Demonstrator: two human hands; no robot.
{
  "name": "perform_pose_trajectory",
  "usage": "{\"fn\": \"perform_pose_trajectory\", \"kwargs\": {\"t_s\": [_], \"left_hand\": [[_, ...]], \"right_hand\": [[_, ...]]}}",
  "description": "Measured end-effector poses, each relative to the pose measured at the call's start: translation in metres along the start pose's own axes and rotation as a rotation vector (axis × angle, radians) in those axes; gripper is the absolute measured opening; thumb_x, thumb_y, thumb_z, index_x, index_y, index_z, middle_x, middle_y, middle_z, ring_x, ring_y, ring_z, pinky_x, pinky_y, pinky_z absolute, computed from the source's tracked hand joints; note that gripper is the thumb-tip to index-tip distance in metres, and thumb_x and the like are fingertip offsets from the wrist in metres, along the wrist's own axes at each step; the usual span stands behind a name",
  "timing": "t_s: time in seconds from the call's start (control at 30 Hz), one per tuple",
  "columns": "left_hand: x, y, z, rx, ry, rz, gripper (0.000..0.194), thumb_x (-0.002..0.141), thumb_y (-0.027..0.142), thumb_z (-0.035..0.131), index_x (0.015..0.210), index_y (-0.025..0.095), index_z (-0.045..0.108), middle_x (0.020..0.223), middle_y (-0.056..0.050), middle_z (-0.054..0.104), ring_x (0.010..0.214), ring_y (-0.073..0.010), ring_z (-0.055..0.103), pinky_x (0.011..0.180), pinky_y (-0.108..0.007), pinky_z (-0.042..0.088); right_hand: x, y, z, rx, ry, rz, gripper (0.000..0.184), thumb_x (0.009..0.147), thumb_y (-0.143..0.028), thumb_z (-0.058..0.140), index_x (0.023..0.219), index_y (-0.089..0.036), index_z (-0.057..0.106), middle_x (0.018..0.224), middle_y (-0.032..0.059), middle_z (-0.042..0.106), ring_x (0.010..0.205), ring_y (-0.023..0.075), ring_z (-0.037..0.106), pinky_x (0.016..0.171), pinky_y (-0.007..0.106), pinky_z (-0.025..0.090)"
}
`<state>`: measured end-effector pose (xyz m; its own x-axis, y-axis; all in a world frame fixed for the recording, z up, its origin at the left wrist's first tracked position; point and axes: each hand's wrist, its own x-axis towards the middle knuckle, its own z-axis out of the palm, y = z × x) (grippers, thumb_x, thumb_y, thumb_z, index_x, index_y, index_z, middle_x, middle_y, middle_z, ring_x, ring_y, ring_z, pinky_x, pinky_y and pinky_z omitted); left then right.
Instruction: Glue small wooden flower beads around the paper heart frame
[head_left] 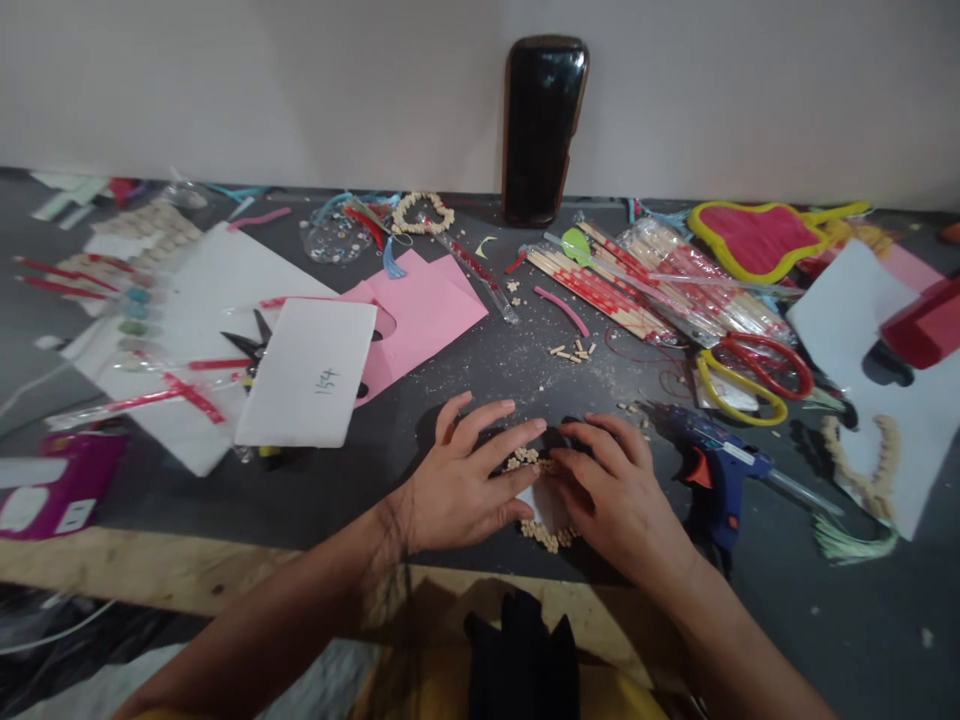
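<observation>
I see L hand (472, 480) spread on bead piece (551, 538), R hand (615, 490) curled at its R side, can't tell if pinching; glue gun (724, 465) R of piece.

Wore mustard-yellow clothing (622, 695), jagged-topped black piece (523, 655) at front. Had left hand (461, 490), right hand (619, 490) and both forearms (315, 590) bare. Showed thin dark strands (394, 515) at left wrist, source unclear.

Dark gray tabletop (817, 625), short wooden pieces (581, 355) near the middle, blue glue gun (716, 470) at right, pink paper (431, 310), upright phone (544, 130) at back
</observation>
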<state>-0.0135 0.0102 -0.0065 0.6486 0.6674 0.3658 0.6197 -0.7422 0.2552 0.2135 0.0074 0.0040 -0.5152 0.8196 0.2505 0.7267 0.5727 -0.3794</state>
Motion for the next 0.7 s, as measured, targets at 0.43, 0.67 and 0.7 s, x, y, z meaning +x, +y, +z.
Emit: {"fn": "perform_pose_trajectory", "kwargs": {"t_s": [0.43,0.67,0.7], "left_hand": [[-0.0017,0.0005,0.0019,0.001,-0.009,-0.01,0.028,0.088,0.051,0.061,0.108,0.032,0.066,0.146,0.001,0.047,0.136,-0.0288,0.031,0.116,-0.057,0.013],[-0.0018,0.0,0.0011,-0.013,-0.046,-0.002,0.027,0.09,0.049,0.06,0.109,0.03,0.065,0.148,-0.001,0.045,0.136,-0.0305,0.032,0.115,-0.058,0.013],[-0.0018,0.0,0.0011,-0.013,-0.049,-0.003,0.027,0.09,0.049,0.06,0.109,0.03,0.065,0.148,-0.001,0.045,0.136,-0.0306,0.032,0.115,-0.058,0.013]], "right_hand": [[0.004,-0.0011,0.0002,0.028,0.02,-0.009,0.013,0.088,-0.015,0.058,0.092,-0.019,0.069,0.112,0.0111,0.066,0.117,0.0278,0.049,0.097,0.051,0.047],[0.0033,0.0006,0.0024,0.01,0.016,-0.024,0.013,0.088,-0.014,0.058,0.092,-0.019,0.069,0.113,0.0101,0.067,0.119,0.0281,0.048,0.096,0.051,0.047],[0.0033,0.0007,0.0025,0.009,0.013,-0.026,0.014,0.088,-0.014,0.058,0.093,-0.019,0.069,0.113,0.01,0.067,0.119,0.0281,0.048,0.096,0.051,0.047]]}}
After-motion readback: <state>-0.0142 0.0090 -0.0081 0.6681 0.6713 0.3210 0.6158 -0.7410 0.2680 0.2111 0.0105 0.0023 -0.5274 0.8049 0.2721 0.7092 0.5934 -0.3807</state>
